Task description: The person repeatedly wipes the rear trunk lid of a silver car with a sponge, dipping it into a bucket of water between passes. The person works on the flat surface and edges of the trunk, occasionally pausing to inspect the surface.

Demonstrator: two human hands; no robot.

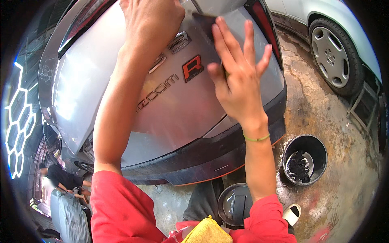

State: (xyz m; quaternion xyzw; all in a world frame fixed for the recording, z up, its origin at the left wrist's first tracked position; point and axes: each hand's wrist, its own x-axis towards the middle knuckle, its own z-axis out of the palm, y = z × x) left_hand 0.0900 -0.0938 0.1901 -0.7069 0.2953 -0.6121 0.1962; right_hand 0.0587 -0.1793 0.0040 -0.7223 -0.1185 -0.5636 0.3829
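In front of me is the rear of a grey car (174, 125), with raised chrome lettering (164, 86) and a red-and-black badge (192, 69). My left hand (156, 22) is up by the top edge of the view, its back toward me. Its knuckles look bent; the fingertips and anything in them are hidden. My right hand (239, 77) is over the right side of the panel, fingers stretched out and spread. A dark, thin, sharp-cornered piece (204, 23) shows behind its fingertips, against the panel; whether it is a sheet or a cloth I cannot tell.
On the wet floor to the right stands a black bucket (320, 162) with dark cloth and water inside. A second black bucket (223, 206) is near my legs, close to a light slipper (291, 214). A yellow cloth (206, 231) is at my front. Another car (364, 36) stands right; a person (65, 178) works left.
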